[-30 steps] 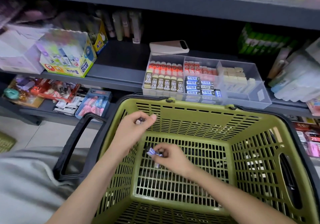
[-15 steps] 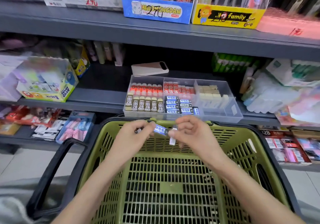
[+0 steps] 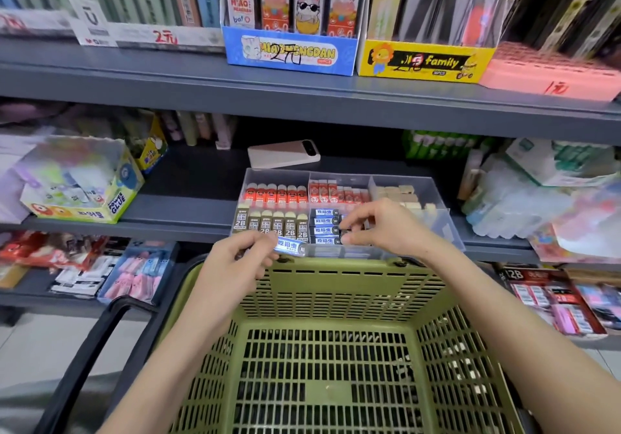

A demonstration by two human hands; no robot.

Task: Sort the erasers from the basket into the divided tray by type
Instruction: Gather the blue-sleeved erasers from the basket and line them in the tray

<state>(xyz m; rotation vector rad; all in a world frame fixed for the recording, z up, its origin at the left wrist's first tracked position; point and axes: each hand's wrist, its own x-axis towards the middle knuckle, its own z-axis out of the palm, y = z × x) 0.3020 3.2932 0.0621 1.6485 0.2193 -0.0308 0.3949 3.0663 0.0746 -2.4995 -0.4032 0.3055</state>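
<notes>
Two erasers are out of the basket (image 3: 336,267) and not yet laid down, and they look to be among the last. The green basket's mesh floor shows none plainly (a few pale flecks by its right wall are too small to read). The divided tray (image 3: 448,228), clear plastic on the grey shelf (image 3: 181,210) just behind the basket's far rim, is well stocked, so the sorting seems close to finished.

The left hand (image 3: 247,258) pinches a blue-sleeved eraser (image 3: 289,246) by one end, at the tray's front wall and just beside the front middle compartment. The right hand (image 3: 389,228) curls over that same compartment, forefinger and thumb closed on a dark-sleeved eraser (image 3: 346,232) at the right end of the blue stack (image 3: 322,226). Whether that one rests in place cannot be told.

The blue-sleeved eraser is a small bar in a glossy wrapper with white characters and a pale end showing, a match for the blue stack. Elsewhere sit orange-red sleeves (image 3: 275,195) back left, brown 2B sleeves (image 3: 275,225) front left, red-and-white ones (image 3: 336,193) back middle and plain beige blocks (image 3: 400,195) on the right.
</notes>
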